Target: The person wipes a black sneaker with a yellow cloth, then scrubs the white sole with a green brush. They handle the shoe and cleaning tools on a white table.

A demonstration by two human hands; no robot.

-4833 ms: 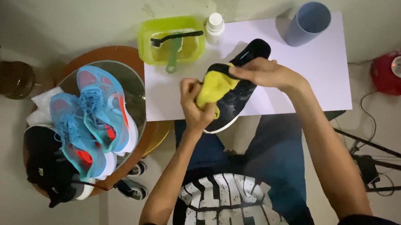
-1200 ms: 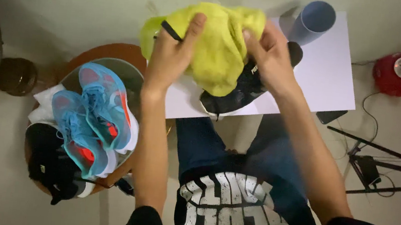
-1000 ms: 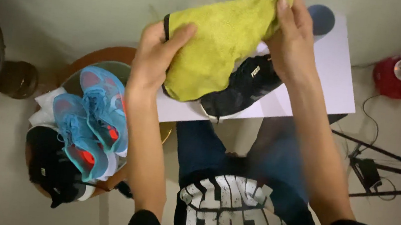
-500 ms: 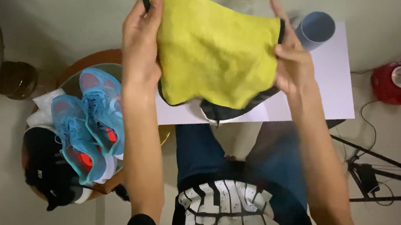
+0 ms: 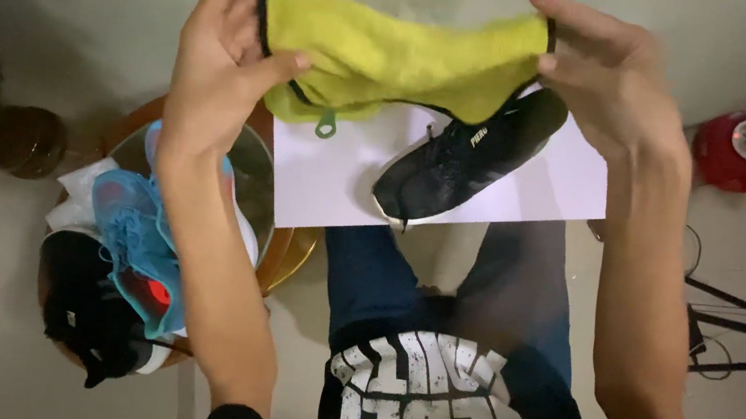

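Both my hands hold up a yellow-green cloth (image 5: 390, 57) with a dark trimmed edge, stretched between them above the table. My left hand (image 5: 220, 70) pinches its left corner and my right hand (image 5: 599, 71) grips its right corner. Under the cloth a black sneaker (image 5: 463, 159) with a white sole lies on its side on the small white table (image 5: 320, 185), touched by neither hand. The cloth hides the back of the table.
A round wooden stool (image 5: 283, 255) at left carries blue sneakers (image 5: 140, 244) with red accents, a black shoe (image 5: 89, 322) and something white. A red appliance (image 5: 740, 148) with cables sits at right, tripod legs (image 5: 743, 327) below it. My knees are under the table.
I lifted the cloth off the black sneaker, opened it out and now stretch it wider between both hands. The sneaker lies uncovered on the table.
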